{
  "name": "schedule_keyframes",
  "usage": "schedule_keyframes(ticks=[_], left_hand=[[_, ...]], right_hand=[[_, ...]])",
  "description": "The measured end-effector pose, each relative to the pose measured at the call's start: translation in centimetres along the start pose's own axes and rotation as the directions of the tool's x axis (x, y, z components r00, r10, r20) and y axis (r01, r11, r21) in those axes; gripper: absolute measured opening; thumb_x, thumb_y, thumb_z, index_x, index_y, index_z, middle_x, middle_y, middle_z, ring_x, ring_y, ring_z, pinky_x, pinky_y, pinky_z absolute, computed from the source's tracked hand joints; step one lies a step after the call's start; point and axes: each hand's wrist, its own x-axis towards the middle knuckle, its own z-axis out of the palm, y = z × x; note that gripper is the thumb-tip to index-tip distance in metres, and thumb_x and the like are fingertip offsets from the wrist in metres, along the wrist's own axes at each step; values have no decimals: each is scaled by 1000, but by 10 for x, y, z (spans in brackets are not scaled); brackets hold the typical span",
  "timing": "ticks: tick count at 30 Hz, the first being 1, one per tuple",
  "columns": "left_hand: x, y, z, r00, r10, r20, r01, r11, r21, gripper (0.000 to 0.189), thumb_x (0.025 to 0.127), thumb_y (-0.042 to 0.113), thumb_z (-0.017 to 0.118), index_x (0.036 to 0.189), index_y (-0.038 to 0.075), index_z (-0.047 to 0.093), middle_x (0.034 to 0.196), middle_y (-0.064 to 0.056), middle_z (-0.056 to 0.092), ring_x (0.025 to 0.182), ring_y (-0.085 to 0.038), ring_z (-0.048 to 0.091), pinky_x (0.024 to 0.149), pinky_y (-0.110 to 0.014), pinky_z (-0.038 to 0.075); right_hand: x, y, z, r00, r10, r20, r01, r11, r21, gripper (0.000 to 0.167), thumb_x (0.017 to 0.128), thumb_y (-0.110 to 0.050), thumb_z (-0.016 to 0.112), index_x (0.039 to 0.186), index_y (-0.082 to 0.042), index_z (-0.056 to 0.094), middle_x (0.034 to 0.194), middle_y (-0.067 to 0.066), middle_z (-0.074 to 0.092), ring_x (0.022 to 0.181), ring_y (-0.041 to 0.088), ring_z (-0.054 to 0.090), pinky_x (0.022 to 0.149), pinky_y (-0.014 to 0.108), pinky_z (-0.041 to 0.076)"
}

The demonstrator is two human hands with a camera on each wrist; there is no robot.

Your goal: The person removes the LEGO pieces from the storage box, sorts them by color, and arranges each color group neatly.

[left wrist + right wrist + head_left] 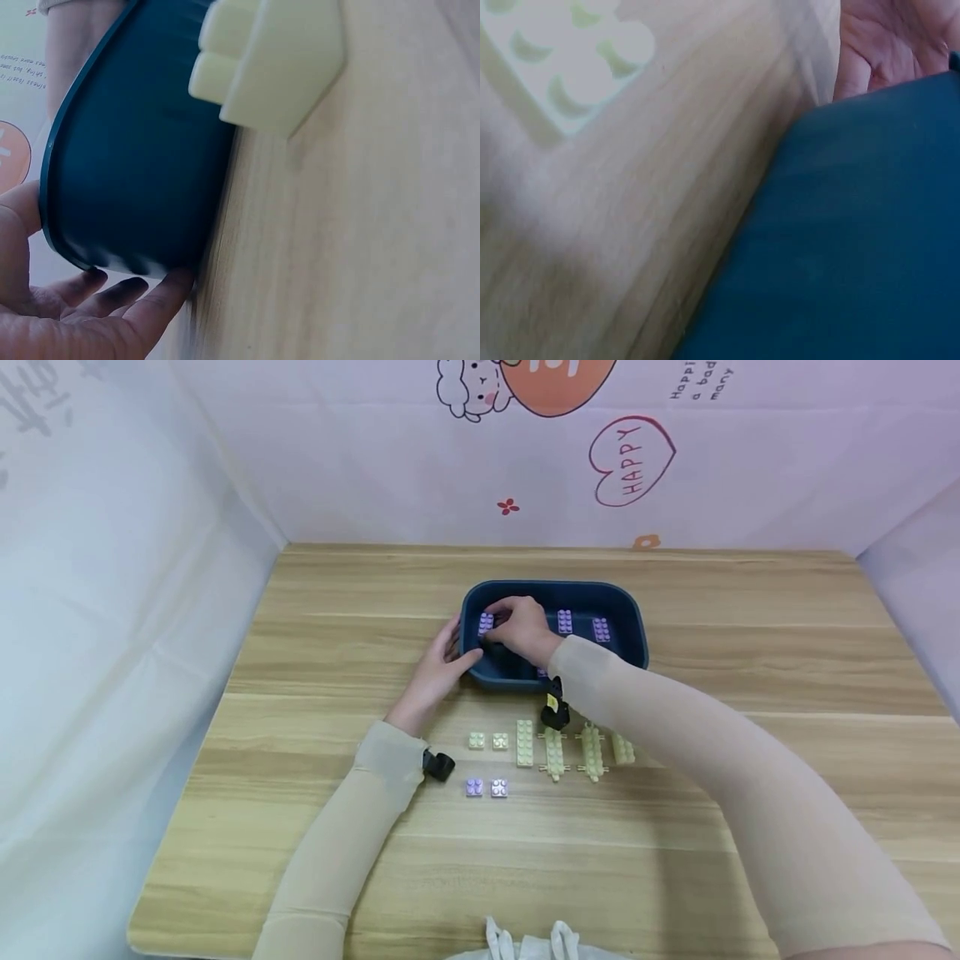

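A dark blue plastic bin (555,681) stands on the table. At its left end my left hand (437,672) holds it, thumb at the rim and fingers along the outer wall, as the left wrist view also shows. Inside the bin my right hand (521,628) pinches a purple building brick (486,624) between thumb and forefinger near the left wall. Other purple bricks (565,621) lie in the bin, one partly hidden by the right wrist. The right wrist view shows the bin's outer wall (855,225), not the right hand's fingers.
In front of the bin lie pale yellow bricks (524,743) and two pale yellow wheel-base pieces (554,752) with axle pins. Nearer me sit two small purple bricks (475,787). My right forearm partly covers a yellow brick (622,750). A printed white cloth (360,460) hangs behind the table.
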Motion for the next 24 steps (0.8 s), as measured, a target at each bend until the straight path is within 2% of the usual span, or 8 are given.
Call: schedule_keyframes(ticks=[11, 16, 24], left_hand=[[-1, 0, 1, 999, -32, -21, 32, 999, 34, 69, 97, 16, 58, 155, 22, 22, 159, -4, 28, 144, -21, 30, 118, -35, 27], [-1, -1, 3, 998, -48, -34, 49, 998, 48, 69, 96, 18, 60, 155, 24, 23, 159, -2, 29, 144, -21, 31, 118, -35, 27], [0, 1, 4, 998, -53, -38, 55, 997, 53, 69, 96, 20, 60, 155, 26, 24, 159, -3, 28, 145, -22, 29, 118, -35, 28]], right_hand=[[-22, -1, -29, 999, 28, -40, -23, 991, 132, 41, 83, -14, 76, 123, -14, 65, 117, 7, 66, 108, 20, 61, 99, 37, 50], [-43, 1, -42, 999, 40, -36, -34, 987, 154, 42, 85, -18, 75, 125, -18, 63, 120, 5, 63, 110, 19, 57, 99, 37, 50], [-88, 3, -60, 1000, 20, -17, -17, 983, 181, 43, 85, -20, 75, 127, -23, 63, 121, 3, 61, 108, 18, 57, 91, 41, 53]])
